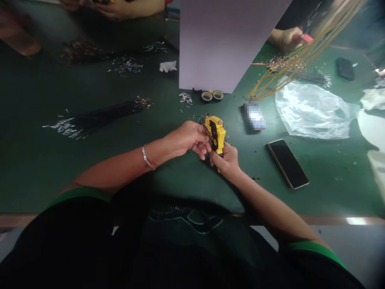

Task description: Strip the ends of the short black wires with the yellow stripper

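Note:
My right hand (226,161) is wrapped round the lower handle of yellow-and-black crimping pliers (217,134), held upright above the green table. Close against the left side of the tool's head is my left hand (194,139), with thumb and forefinger pinched together. What this pinch holds is too small to make out; the other fingers curl loosely below. Just behind the tool's head lies a small pile of metal bits (205,118), partly hidden by the hand and the tool. Small silver terminals (185,98) lie beyond it.
A bundle of black wires (105,111) with metal-tipped ends lies left. Two tape rolls (207,96) sit by a pale upright panel (222,44). At right are a phone (288,163), a clear plastic bag (315,110) and yellow wires (278,78). Co-workers' hands (288,38) show across the table.

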{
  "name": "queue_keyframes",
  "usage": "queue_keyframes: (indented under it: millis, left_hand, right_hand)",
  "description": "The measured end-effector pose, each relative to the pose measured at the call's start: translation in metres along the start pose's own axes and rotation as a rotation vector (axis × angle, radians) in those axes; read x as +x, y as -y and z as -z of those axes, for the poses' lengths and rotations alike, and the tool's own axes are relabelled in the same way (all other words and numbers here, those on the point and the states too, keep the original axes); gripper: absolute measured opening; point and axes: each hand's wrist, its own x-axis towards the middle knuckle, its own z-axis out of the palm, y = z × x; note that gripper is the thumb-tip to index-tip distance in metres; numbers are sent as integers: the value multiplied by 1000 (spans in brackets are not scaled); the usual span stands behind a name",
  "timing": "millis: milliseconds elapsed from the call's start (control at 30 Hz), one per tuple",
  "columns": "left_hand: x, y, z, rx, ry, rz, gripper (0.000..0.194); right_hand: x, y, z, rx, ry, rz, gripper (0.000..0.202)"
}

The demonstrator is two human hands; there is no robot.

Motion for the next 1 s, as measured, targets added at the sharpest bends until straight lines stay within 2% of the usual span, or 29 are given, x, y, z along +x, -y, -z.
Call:
queue_keyframes:
  millis: [233,400,567,700,833,1000]
  left_hand:
    - [0,-4,6,45,-75,-6,6]
    - [1,-8,12,92,-121,-28,7]
    - [10,-10,27,173,-220,-71,8]
    - [27,-18,48,246,-361,-120,8]
    - [53,-29,70,448,-566,-151,9]
    - [85,-38,93,539,-668,-191,5]
  right_hand:
    - [-2,1,4,348,23,-173,15]
    - [-2,0,12,457,83,-172,17]
    - [2,0,15,547,48,-146,19]
    - [3,-1,15,612,33,-141,19]
    - [4,-3,14,630,29,-128,18]
    - [4,-4,13,608,29,-109,18]
